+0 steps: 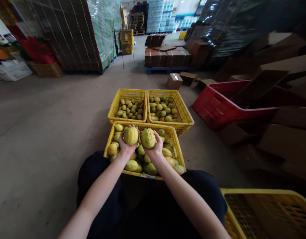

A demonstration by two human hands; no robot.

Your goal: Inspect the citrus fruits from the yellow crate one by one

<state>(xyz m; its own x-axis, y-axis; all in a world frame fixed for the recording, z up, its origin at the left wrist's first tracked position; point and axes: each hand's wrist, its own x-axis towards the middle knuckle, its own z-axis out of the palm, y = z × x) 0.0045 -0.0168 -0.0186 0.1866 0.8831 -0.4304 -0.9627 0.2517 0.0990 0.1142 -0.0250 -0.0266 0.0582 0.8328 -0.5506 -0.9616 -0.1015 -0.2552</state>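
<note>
My left hand point(124, 148) cups a yellow-green fruit point(130, 136), round with faint ribs, palm up. In my right hand point(155, 149) rests a second yellow-green fruit point(148, 138), lumpier and more deeply ridged. The two fruits are side by side, slightly apart, above the front yellow crate point(179, 151). That crate holds many similar fruits, from yellow to green, some longer in shape, such as the yellowish one point(131, 165) near its front side. My forearms cover part of the crate. The exact kind of fruit is not certain.
Behind stand a left yellow crate point(114, 103) and a right yellow crate point(186, 111), both with smaller-looking fruits. Another yellow crate point(265, 191) is at lower right. A red crate point(210, 108) holds cardboard. Boxes point(156, 58) lie on a blue pallet point(165, 70); wrapped stacks point(68, 36) stand farther back.
</note>
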